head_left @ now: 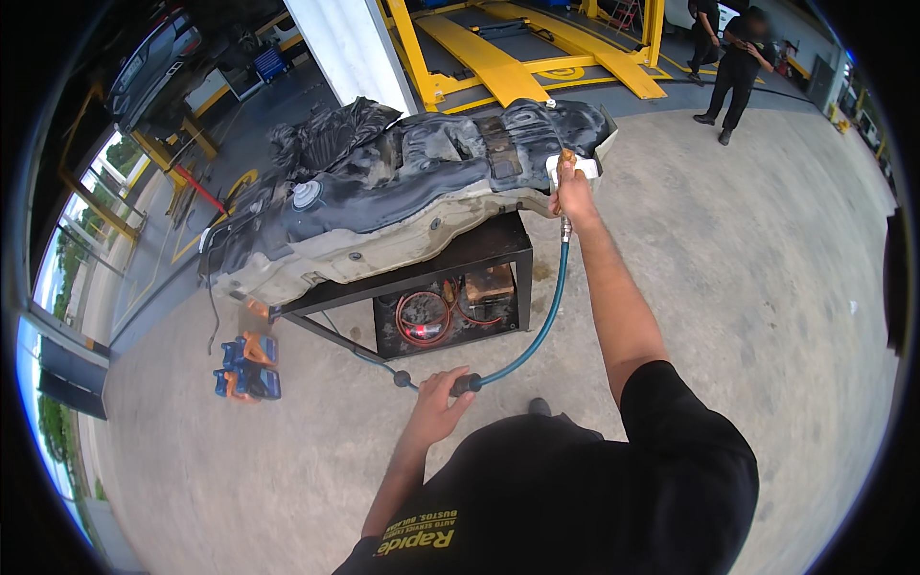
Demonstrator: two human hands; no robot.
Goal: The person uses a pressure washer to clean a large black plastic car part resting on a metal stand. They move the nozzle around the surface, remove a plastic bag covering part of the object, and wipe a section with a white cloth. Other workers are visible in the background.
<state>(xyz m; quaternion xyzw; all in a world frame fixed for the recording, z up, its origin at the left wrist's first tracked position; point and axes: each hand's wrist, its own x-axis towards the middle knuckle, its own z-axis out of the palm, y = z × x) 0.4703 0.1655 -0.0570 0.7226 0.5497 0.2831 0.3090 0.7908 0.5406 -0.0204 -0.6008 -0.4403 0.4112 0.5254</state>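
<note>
My right hand (576, 196) is closed around an air gun with an orange-brown top (567, 157), raised at the right end of a large black moulded vehicle part (412, 196) with a pale beige edge. Something white shows beside the fist; I cannot make out what. From a metal fitting below this hand, a teal air hose (551, 316) curves down and left. Low in front of my body, my left hand (439, 407) grips that hose beside a dark round piece (467, 383). The moulded part carries a grey round disc (307, 195) and loose black plastic sheeting (335, 139).
Under the part stands a black metal cart (522, 259), with a coiled red hose (424, 321) and a worn box (490, 284) on its lower shelf. Blue and orange containers (247, 364) sit on the floor at left. Behind are a yellow car lift (489, 57) and two people (738, 72).
</note>
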